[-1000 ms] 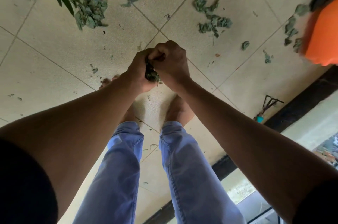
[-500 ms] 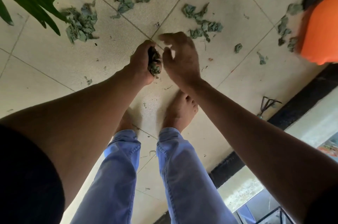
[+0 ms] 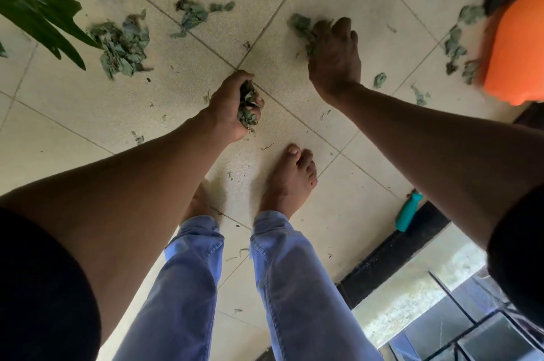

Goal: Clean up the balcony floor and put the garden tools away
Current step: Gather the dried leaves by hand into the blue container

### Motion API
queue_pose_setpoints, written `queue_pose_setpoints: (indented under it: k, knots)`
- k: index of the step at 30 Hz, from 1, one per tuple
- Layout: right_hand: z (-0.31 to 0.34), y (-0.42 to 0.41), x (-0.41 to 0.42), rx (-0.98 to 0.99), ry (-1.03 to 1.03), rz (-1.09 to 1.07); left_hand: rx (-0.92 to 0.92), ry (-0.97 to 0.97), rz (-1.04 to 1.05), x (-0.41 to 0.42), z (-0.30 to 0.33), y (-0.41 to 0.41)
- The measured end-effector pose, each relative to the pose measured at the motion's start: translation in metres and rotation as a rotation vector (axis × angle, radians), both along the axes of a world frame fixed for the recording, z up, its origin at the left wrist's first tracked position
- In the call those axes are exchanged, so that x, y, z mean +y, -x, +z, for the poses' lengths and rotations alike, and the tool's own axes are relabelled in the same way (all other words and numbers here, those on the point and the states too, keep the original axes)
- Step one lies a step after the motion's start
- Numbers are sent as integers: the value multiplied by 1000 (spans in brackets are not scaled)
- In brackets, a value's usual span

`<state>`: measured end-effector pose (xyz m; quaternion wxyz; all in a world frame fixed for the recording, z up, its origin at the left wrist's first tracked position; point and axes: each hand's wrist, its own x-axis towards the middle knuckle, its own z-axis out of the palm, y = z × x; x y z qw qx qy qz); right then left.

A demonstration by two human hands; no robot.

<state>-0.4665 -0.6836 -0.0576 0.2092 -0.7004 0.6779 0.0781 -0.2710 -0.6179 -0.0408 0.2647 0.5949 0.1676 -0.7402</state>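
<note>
Standing on the pale tiled floor (image 3: 88, 101) is a person in blue trousers (image 3: 188, 287) with bare feet. Near the feet, a little farther out, the left hand (image 3: 232, 104) is squeezed tight round a bunch of dry leaves (image 3: 248, 109). Farther out from the feet and off to the right side, the right hand (image 3: 334, 57) reaches down, its fingers curled onto a leaf pile (image 3: 303, 28) on the tiles. The hands are apart. More loose leaves (image 3: 123, 45) lie scattered far beyond the feet. An orange thing (image 3: 518, 48) sits far right of the feet. A teal tool handle (image 3: 407, 210) lies just right of the feet, by the dark edge.
</note>
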Motion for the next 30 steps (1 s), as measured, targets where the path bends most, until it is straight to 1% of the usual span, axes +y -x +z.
queue_pose_setpoints:
  k: [5, 9, 14, 16, 17, 20, 22, 24, 27, 30]
  knots:
    - [-6, 3, 13, -75, -23, -46, 22, -17, 12, 9, -3, 2]
    - [5, -2, 21, -226, -85, -220, 25, -39, 5, 16, 1, 4]
    - [66, -30, 40, -698, -153, -474, 18, -45, 35, 22, 6, 6]
    - [87, -42, 51, -794, -195, -524, 22, -27, 94, 24, 9, 7]
    - [95, -48, 57, -794, -192, -500, 29, 5, 104, 25, 11, 8]
    - [103, -64, 76, -668, -109, -286, 70, 102, 21, 25, 17, 8]
    - [104, -75, 87, -585, -108, -193, 91, 103, 4, 26, 22, 8]
    - [102, -86, 97, -551, -136, -113, 115, 68, 74, 29, 22, 8]
    - [92, -97, 105, -425, -97, -73, 114, 55, 122, 33, 20, 5]
    - [84, -99, 107, -341, -62, -67, 136, 89, 69, 33, 20, 2]
